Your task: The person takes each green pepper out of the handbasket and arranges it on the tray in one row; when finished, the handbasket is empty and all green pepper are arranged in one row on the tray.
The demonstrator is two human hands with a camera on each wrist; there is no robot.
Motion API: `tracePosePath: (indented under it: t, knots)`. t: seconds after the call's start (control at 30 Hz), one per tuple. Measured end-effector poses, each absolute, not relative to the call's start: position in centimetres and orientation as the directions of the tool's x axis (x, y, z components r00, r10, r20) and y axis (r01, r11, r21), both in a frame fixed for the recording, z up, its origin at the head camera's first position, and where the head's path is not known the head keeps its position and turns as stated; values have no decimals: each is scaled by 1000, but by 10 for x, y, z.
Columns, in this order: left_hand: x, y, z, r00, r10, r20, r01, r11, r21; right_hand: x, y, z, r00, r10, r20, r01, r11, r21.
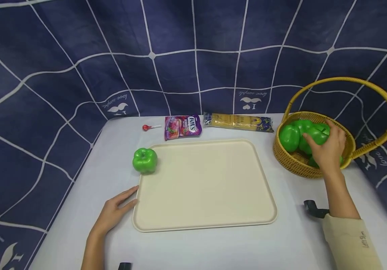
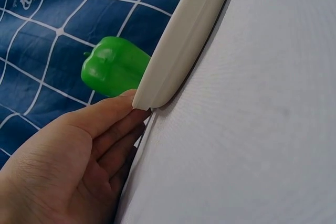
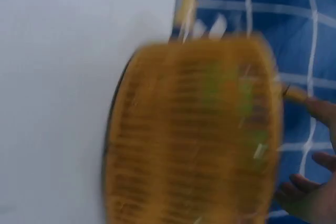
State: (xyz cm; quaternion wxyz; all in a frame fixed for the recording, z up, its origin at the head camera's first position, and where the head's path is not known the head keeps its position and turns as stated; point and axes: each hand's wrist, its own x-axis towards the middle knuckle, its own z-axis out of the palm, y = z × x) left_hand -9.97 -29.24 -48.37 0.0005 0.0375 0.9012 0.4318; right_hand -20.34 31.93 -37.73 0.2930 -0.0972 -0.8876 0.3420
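My left hand [image 1: 113, 213] rests at the left edge of a cream tray [image 1: 207, 183], its fingertips touching the rim with the fingers fairly straight. Just beyond those fingertips, a green bell pepper [image 1: 145, 160] sits at the tray's far left corner. Over on the right, my right hand [image 1: 332, 148] reaches over a yellow wicker basket [image 1: 296, 168], thumb and fingers spread on either side of another green bell pepper [image 1: 319, 134]. In the blurred right wrist view, the spread fingers [image 3: 299, 192] show beside the basket with blue cloth between them. More green peppers [image 1: 289, 138] lie inside the basket.
Behind the tray, a red lollipop [image 1: 146, 128], a purple Fox's candy bag [image 1: 182, 127] and a long yellow-and-blue packet [image 1: 239, 122] lie in a row. The basket's tall handle [image 1: 342, 79] arches up at the right. Blue checked cloth [image 1: 220, 71] surrounds the white table.
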Motion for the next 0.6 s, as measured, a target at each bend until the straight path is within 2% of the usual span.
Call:
tracePosePath:
  t: [0.13, 0.33, 0.47, 0.6]
  knots:
    - [-99, -292, -483, -997, 69, 37, 72, 625, 777, -210, 345, -386, -831, 409, 377, 59, 738, -672]
    - [-99, -291, -484, -996, 77, 46, 84, 626, 775, -217, 364, -390, -905, 370, 209, 170, 766, -620]
    - [-99, -291, -484, -996, 81, 48, 88, 619, 780, -220, 370, -394, -938, 323, 127, 198, 799, -568]
    - [-99, -292, -484, -997, 72, 41, 77, 622, 779, -222, 369, -397, -945, 308, 112, 196, 807, -558]
